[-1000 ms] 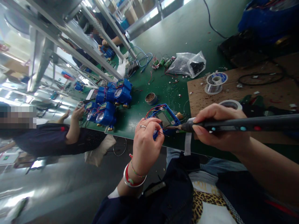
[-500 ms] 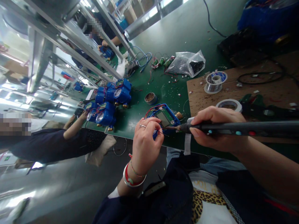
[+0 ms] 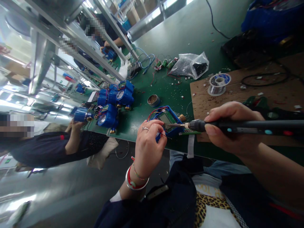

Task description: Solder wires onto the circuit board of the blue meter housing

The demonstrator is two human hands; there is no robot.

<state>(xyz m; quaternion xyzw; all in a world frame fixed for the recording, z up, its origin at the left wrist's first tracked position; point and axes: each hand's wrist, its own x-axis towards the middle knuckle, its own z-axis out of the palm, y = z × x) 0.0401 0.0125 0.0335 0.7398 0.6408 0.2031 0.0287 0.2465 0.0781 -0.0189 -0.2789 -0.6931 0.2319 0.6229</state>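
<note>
On the green bench (image 3: 190,34), which fills most of the view, a wooden board (image 3: 249,90) lies at the right, and a cluster of about five blue meters (image 3: 116,101) stands well to the left of the work. A co-worker's hand (image 3: 75,126) beyond them holds up one more blue meter. A clear bag (image 3: 190,65) lies further back, a solder spool (image 3: 218,84) sits on the board, and one small round tin (image 3: 153,99) rests on the bench near the open unit. That unit, a blue meter with a green circuit board (image 3: 167,118), sits at the bench's near edge, directly between the two hands. The right hand (image 3: 231,128) is closed around a black soldering iron (image 3: 251,125), whose long axis runs nearly level, from right to left, with the tip resting at the circuit board's right side. The left hand (image 3: 149,142) is the nearer one, touching the unit's left edge, fingers pinched on what looks like a thin wire (image 3: 166,136), though it is too fine to be sure.
</note>
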